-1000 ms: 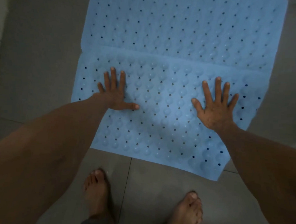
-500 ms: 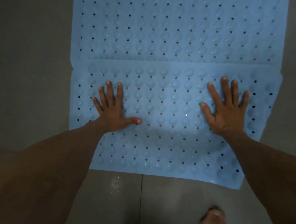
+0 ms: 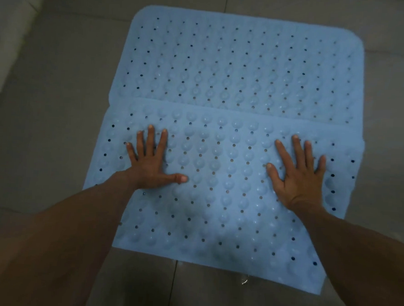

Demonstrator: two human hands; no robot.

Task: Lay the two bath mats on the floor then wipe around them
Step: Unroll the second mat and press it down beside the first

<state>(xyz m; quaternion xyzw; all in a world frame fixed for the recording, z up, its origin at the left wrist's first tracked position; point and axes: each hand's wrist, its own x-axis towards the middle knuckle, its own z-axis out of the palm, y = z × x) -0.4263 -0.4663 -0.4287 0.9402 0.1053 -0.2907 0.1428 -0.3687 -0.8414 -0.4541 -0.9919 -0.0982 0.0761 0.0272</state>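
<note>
Two light blue rubber bath mats with holes and round bumps lie flat on the grey tiled floor. The far mat (image 3: 244,63) reaches to the top of the view. The near mat (image 3: 221,201) lies in front of it, and its far edge overlaps the far mat's near edge. My left hand (image 3: 148,161) rests palm down on the left part of the near mat with fingers spread. My right hand (image 3: 296,175) presses flat on its right part, fingers also spread. Neither hand holds anything.
Grey floor tiles (image 3: 45,110) with grout lines surround the mats. A pale raised edge (image 3: 12,23) runs along the far left. A small wet glint (image 3: 244,280) shows on the floor just below the near mat's front edge.
The view has pulled back and tilted up, so the far mat's rounded far corners now show and my feet have left the frame. Both hands stay flat on the near mat.
</note>
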